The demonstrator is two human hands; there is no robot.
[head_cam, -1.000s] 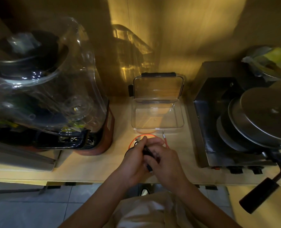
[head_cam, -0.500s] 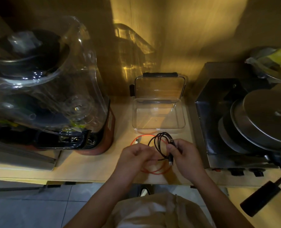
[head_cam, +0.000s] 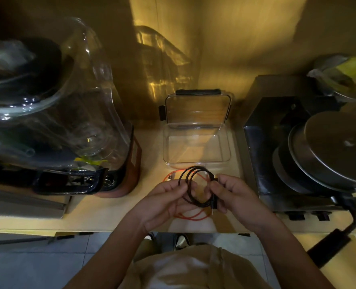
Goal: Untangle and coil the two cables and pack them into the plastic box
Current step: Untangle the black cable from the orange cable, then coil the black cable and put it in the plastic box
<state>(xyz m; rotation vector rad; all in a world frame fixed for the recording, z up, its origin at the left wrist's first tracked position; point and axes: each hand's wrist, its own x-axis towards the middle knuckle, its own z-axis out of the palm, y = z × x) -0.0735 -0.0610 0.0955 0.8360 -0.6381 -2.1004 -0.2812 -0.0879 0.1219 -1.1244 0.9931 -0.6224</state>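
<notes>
**Between both hands, a coiled black cable**

Under the hands lies the red cable (head_cam: pixel 190 216) on the counter (head_cam: pixel 102 211). Left hand (head_cam: pixel 162 202) and right hand (head_cam: pixel 234 197) each pinch the black cable (head_cam: pixel 190 184). Beyond them stands the open plastic box (head_cam: pixel 196 162), flanked by a blender (head_cam: pixel 54 122) left and a metal appliance (head_cam: pixel 302 147) right.

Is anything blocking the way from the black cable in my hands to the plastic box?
Nothing visible does. The black cable, coiled between the left hand and right hand, sits just in front of the plastic box, whose lid stands open at the back. Only the orange cable lies on the counter below.
</notes>
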